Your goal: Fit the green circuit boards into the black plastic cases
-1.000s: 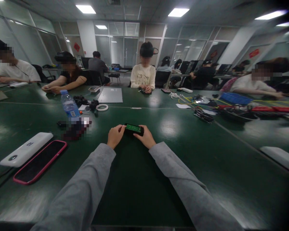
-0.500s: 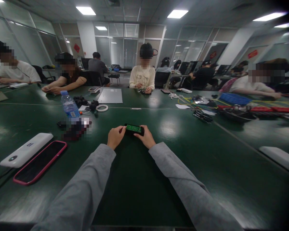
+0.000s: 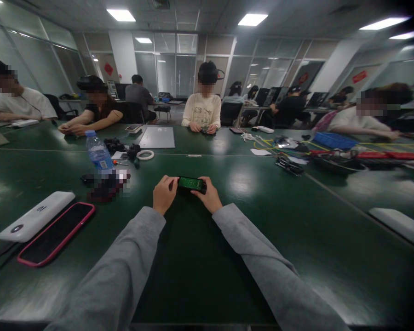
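Note:
A small black device with a green face (image 3: pixel 191 183) is held sideways just above the dark green table, between my two hands. Light specks dot the green; whether it is a bare circuit board or a lit screen I cannot tell. My left hand (image 3: pixel 164 195) grips its left end, thumb and index finger close together at the upper corner. At the right end, my right hand (image 3: pixel 209 195) has its thumb along the near edge and its fingers behind. Grey sleeves cover both forearms.
To my left lie a white power bank (image 3: pixel 37 216) with a cable and a pink-cased phone (image 3: pixel 57 235). Behind them stand a water bottle (image 3: pixel 98 151) and a tape roll (image 3: pixel 145 155). Cables and a blue tray (image 3: pixel 334 140) are at the right. Several people sit around.
My left thumb and fingers have shifted at the device's left corner. The device has turned slightly and its green face looks darker. My right hand keeps nearly the same hold.

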The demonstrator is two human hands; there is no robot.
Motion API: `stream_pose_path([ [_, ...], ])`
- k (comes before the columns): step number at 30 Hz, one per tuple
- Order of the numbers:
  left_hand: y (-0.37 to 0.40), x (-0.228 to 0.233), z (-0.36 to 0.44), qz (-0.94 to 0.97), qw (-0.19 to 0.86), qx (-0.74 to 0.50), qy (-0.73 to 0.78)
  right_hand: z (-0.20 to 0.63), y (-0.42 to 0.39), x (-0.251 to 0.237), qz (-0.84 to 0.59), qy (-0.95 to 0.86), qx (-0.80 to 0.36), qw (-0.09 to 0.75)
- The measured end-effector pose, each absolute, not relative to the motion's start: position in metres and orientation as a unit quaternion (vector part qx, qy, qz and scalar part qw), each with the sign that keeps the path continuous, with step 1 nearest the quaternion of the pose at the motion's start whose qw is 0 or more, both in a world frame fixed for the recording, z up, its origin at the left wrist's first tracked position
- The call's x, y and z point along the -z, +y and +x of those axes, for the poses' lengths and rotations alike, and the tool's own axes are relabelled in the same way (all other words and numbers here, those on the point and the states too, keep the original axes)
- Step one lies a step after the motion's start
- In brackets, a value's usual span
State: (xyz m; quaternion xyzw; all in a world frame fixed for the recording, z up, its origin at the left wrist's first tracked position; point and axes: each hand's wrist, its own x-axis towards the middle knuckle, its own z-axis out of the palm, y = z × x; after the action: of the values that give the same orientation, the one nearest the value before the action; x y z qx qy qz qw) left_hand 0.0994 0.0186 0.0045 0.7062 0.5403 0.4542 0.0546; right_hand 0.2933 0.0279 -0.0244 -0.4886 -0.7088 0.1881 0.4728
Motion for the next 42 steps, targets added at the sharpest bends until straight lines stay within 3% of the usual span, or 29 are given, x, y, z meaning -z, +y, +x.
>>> stream_pose_path([
  [3,0.019,-0.005,0.101,0.734,0.035,-0.459,0.5,0.292,0.026,0.023,-0.48,-0.716,-0.175,0.476],
  [10,0.017,-0.001,0.11,0.851,-0.008,-0.326,0.411,0.288,0.027,0.024,-0.413,-0.721,-0.256,0.494],
  [26,0.019,-0.007,0.113,0.794,0.084,-0.372,0.474,0.271,0.022,0.027,-0.462,-0.598,-0.35,0.554],
  [30,0.021,-0.006,0.116,0.718,0.196,-0.451,0.493,0.267,0.022,0.026,-0.459,-0.556,-0.41,0.559],
  [36,0.029,0.008,0.127,0.418,0.578,-0.573,0.403,0.262,0.013,0.024,-0.442,-0.645,-0.379,0.494],
  [42,0.033,0.015,0.136,0.264,0.709,-0.56,0.337,0.263,0.005,0.015,-0.46,-0.701,-0.271,0.473],
])
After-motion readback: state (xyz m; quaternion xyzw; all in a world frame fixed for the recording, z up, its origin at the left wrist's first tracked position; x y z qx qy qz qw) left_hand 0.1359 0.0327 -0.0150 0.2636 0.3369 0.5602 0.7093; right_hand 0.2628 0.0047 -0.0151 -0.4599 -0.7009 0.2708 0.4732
